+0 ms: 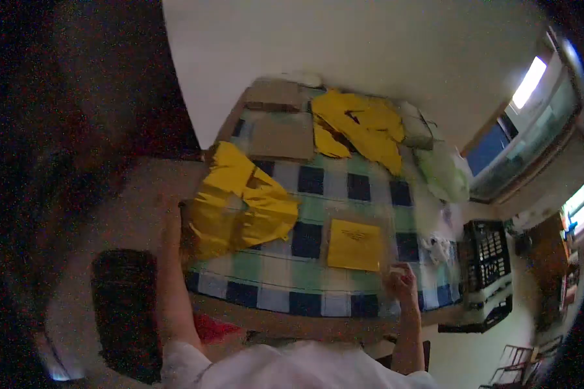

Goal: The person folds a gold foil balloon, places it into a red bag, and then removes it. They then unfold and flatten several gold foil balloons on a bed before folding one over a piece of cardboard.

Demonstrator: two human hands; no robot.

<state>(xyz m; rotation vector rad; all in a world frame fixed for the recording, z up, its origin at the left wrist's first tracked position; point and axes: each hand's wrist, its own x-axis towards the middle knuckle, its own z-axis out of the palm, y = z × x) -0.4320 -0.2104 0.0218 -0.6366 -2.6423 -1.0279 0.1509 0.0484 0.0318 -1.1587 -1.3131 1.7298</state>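
My left hand [189,236] is at the left edge of a large, creased yellow sheet [253,214] with torn or cut openings, which lies on the bed's left side. Blur and shadow hide its fingers. My right hand [402,279] is closed, fingers curled, right by the lower right corner of a flat yellow square [354,245] with small dark print. What the right hand holds, if anything, I cannot make out. Both lie on a blue, green and white checked cloth [308,181].
Two flat brown cardboard pieces [281,137] lie farther back, beside another crumpled yellow sheet [363,126]. Pale plastic bags [442,174] line the right side. A dark crate [488,256] stands to the right; a dark bin-like object [126,305] is at the left.
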